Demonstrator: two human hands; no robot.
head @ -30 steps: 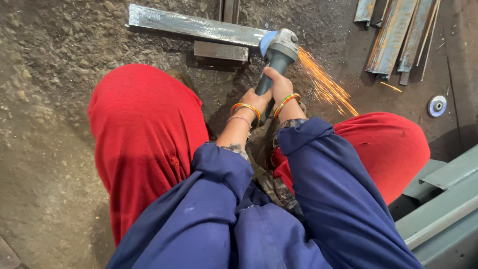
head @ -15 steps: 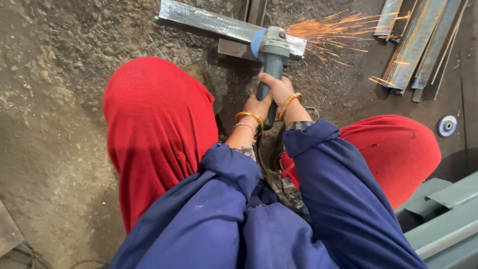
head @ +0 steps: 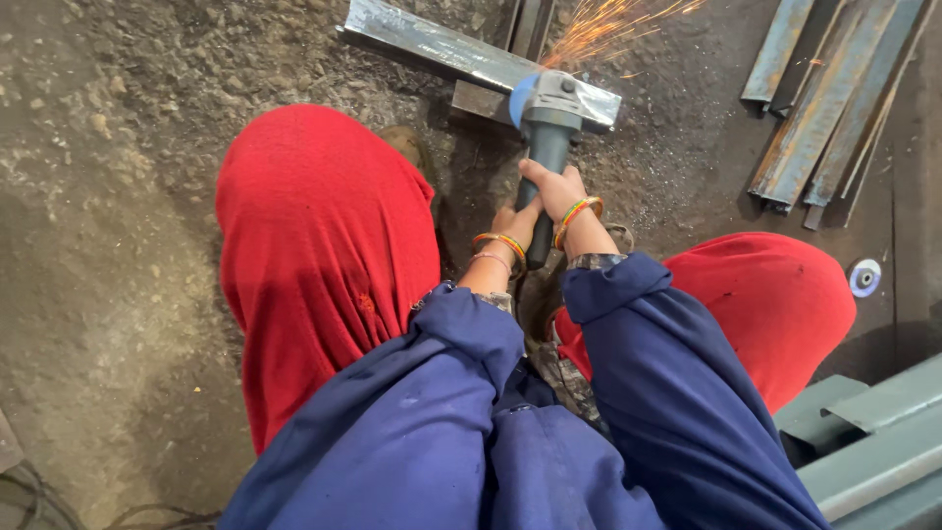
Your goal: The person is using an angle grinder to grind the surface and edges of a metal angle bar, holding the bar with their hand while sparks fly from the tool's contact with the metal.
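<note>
I squat on a rough floor, red-clad knees spread, blue sleeves reaching forward. Both hands grip the dark handle of an angle grinder (head: 546,128). My right hand (head: 555,188) holds the handle higher up; my left hand (head: 514,224) wraps it lower, close to my wrist bangles. The grinder's grey head and blue guard press on the near end of a long steel bar (head: 432,44) lying on the floor. Orange sparks (head: 613,22) fly up and to the right from the contact point.
Several rusty steel angle pieces (head: 824,103) lie at the upper right. A loose grinding disc (head: 864,278) rests on the floor at right. Grey-green metal sections (head: 873,432) sit at the lower right. A cable (head: 39,501) runs at the lower left.
The sparks swung from down-right to up-right. The bar and grinder head now sit lower and more central in view; both hands kept their grip on the handle.
</note>
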